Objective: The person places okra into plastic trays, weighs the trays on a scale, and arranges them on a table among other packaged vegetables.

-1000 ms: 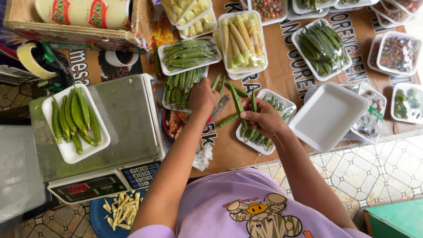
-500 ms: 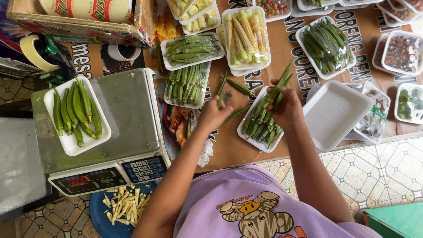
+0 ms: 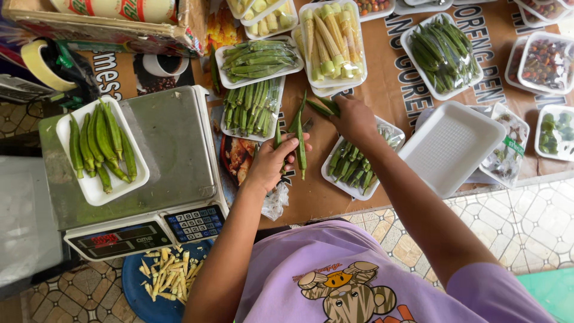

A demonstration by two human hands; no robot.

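Gripping a few long green okra pods, the left hand is closed round them above the brown paper-covered table. Right hand is curled over more pods at the far edge of a white foam tray of okra. Change noted: half a second ago the right hand was lifted high with pods; now it is down at the tray, so sorting continues. Left edge: a steel weighing scale carrying a filled white tray. An empty white foam tray lies just right. Wrapped vegetable trays line the far edge. Patterned tile floor below.
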